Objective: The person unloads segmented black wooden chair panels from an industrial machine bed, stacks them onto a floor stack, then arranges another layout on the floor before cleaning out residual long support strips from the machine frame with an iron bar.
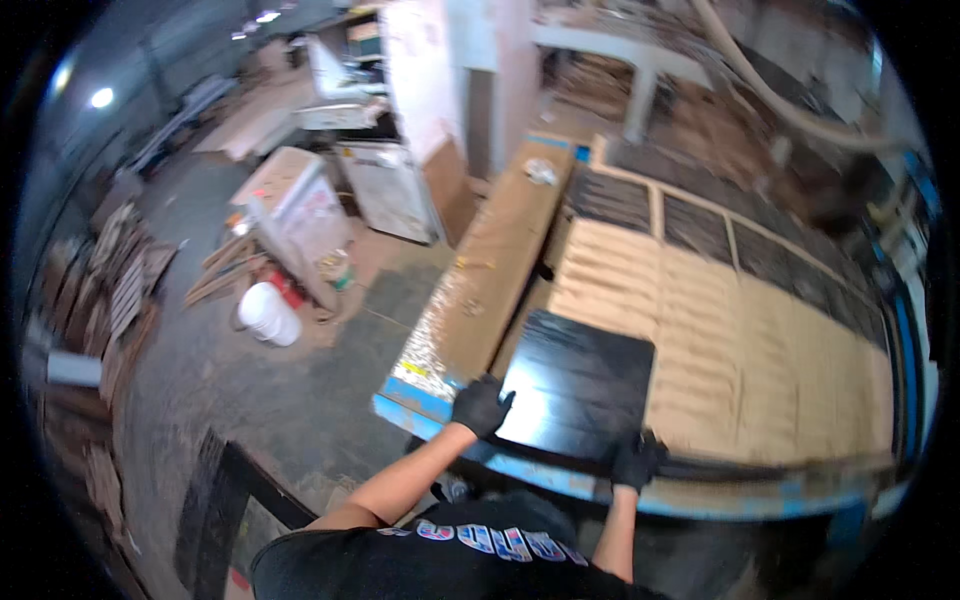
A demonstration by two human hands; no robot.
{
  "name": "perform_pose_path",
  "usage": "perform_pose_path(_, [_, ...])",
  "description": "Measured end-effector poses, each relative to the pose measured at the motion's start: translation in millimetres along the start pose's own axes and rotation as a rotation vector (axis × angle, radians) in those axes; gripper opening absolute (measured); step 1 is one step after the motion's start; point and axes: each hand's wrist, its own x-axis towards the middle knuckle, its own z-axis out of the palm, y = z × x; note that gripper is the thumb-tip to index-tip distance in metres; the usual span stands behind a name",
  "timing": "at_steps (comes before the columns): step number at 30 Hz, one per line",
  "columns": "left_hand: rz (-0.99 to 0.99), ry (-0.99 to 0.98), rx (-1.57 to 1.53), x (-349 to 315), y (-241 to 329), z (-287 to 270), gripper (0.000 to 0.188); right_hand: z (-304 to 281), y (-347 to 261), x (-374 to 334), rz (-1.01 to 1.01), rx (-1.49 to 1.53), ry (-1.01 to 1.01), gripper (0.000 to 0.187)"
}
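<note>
A grey concrete floor (pixel 340 390) spreads out to the left, stained and dusty. Beside it stands a large desk (pixel 700 497) with a worn blue edge, its top mostly taken up by a tan ribbed surface (pixel 690 360) that darkens toward the far side. A long brown-topped beam (pixel 500 240) runs along the desk's left side, its near end flecked with white. Below, the person wears a black shirt (pixel 400 565). A glossy black square panel (pixel 580 375) lies at the near left corner of the tan surface, close to the beam, catching a bright reflection at its left. On the floor, a white bucket (pixel 268 313) leans. Both hands wear black gloves: the left hand (pixel 482 406) is at the panel's near left edge, partly curled, thumb spread toward the panel; the right hand (pixel 638 460) is at the near right corner, fingers bent. How firmly either one grips cannot be told. Multicoloured lettering (pixel 495 543) crosses the shirt, and a small yellow label (pixel 414 370), too blurred to read, marks the beam's near end
</note>
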Motion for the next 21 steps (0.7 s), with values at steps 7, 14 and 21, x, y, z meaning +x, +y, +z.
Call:
perform_pose_path(7, [-0.214,-0.319,-0.786,9,-14,35,0.084,51,68,1,0.05,0.219,0.04,0.045])
perform_pose_path(14, [-0.314,-0.208,-0.678,11,6,35,0.086,73,76,0,0.08,0.563,-0.095,0.056])
perform_pose_path(21, [-0.339,-0.396,-1.157,1,32,24,0.069,15,122,84,0.123,0.593,-0.439,0.05])
